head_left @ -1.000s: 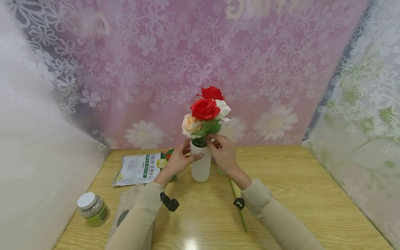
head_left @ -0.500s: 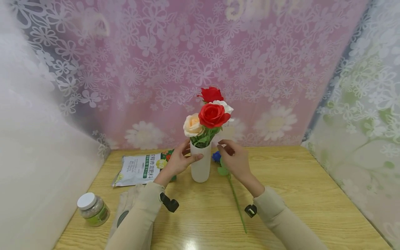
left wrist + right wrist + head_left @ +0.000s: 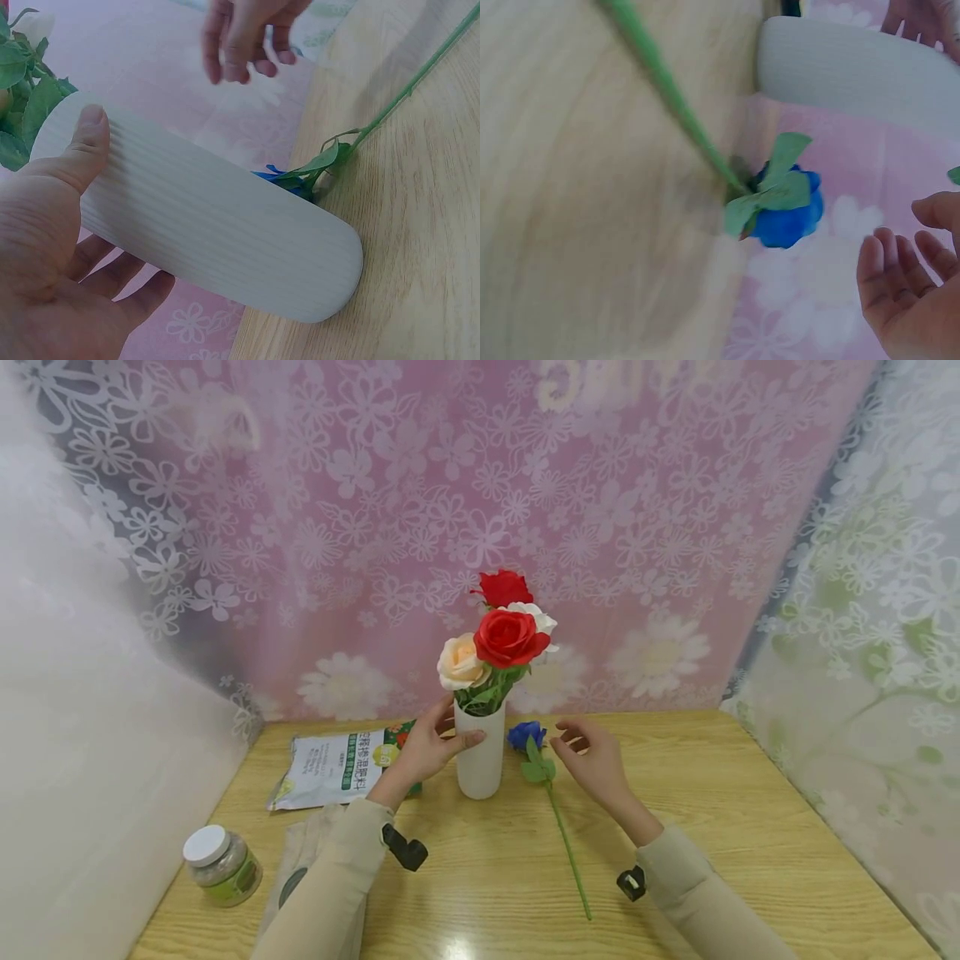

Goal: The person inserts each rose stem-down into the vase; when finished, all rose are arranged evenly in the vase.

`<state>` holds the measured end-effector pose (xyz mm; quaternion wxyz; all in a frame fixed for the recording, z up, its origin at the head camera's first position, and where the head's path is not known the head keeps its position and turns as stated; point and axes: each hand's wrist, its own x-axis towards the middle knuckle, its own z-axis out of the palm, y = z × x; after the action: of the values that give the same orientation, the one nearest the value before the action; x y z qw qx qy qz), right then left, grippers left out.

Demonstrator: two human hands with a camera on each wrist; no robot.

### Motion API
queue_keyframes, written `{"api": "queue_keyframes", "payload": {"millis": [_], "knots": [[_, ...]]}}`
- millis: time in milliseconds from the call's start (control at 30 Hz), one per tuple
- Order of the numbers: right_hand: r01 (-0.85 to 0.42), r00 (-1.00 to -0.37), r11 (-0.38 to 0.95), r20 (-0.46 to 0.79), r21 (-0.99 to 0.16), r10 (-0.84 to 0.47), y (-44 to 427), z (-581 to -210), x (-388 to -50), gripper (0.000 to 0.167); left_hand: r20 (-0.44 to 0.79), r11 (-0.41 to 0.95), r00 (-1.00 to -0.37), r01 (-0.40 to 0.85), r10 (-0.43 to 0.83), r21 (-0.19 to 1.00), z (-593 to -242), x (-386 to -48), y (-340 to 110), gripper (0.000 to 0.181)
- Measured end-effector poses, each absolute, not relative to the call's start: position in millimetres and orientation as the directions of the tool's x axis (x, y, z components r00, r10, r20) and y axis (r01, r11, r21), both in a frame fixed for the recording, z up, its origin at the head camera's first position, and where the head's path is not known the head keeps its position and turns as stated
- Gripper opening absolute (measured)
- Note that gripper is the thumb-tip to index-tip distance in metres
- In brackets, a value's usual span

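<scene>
A white ribbed vase (image 3: 480,760) stands upright on the table. My left hand (image 3: 433,745) holds it near the rim, thumb on the near side and fingers round the other, as the left wrist view also shows. Out of the vase rise two red roses (image 3: 512,638), a peach rose (image 3: 462,662) and a white rose (image 3: 538,618). To its right lies a blue rose (image 3: 527,735), its green stem (image 3: 567,852) pointing towards me. Beside the blue bloom hovers my right hand (image 3: 594,760), fingers loosely bent, holding nothing; a gap separates it from the flower in the right wrist view.
A printed silver bag (image 3: 330,767) lies behind my left forearm. At the left stands a jar with a white lid (image 3: 222,864), and a beige cloth item (image 3: 303,868) lies partly under my left sleeve. A pink floral curtain (image 3: 360,527) hangs behind the table.
My right hand has left the flowers in the vase and moved right and down to beside the blue rose. The front red rose has shifted slightly right. My left hand stays on the vase.
</scene>
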<state>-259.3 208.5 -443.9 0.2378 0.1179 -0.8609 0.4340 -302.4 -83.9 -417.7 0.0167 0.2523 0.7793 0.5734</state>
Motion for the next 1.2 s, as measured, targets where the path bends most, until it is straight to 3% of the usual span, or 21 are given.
{"api": "queue_keyframes", "payload": {"millis": [333, 600, 1200], "knots": [[-0.227, -0.966, 0.549, 0.260, -0.804, -0.019, 225.0, -463.6, -254.0, 0.036, 0.255, 0.214, -0.876, 0.364, 0.408, 0.907, -419.3, -302.0, -85.1, 0.083], [-0.070, -0.997, 0.501, 0.048, -0.862, -0.058, 227.3, -479.0, -252.7, 0.046, 0.234, 0.235, -0.885, 0.347, 0.403, 0.908, -419.0, -301.5, -84.6, 0.084], [0.017, -0.995, 0.520, -0.068, -0.854, -0.079, 222.2, -496.9, -252.1, 0.052, 0.230, 0.237, -0.886, 0.343, 0.403, 0.909, -419.6, -302.7, -84.8, 0.085]]}}
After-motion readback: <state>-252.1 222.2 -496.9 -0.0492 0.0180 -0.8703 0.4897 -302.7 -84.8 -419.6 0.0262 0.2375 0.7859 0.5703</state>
